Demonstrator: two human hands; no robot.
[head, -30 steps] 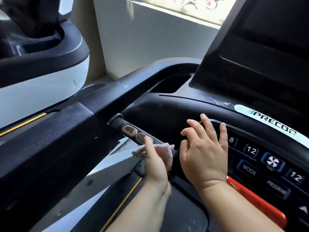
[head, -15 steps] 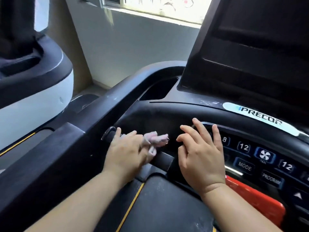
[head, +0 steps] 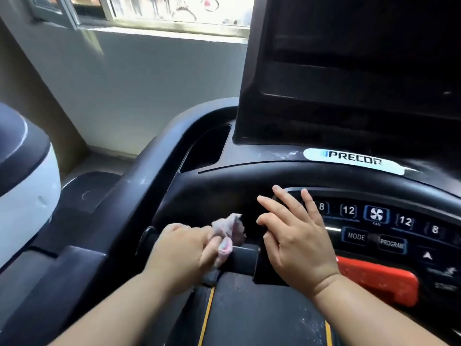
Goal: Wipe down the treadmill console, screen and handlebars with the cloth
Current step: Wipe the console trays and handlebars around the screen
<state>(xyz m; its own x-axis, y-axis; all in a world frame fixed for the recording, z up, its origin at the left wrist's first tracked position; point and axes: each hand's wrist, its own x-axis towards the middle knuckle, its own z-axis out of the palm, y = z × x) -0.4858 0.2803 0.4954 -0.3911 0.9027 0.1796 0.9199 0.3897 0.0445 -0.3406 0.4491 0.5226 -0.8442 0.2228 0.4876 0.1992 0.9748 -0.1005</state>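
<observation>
Fig. — left hand [head: 184,248]: bare, outline blurred | right hand [head: 299,245]: bare, short rounded fingers [head: 287,201] | left forearm [head: 119,305], from 7 o'clock: bare to frame edge | right forearm [head: 369,308], from 5 o'clock: bare, crease at wrist

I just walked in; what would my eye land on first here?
Two bare hands, lower middle: the left hand grips a crumpled pale cloth against a short black handlebar, while the right hand rests, fingers spread, on the console. To the right, a bright red bar stands out below the keys, and a big dark screen looms at upper right.
</observation>
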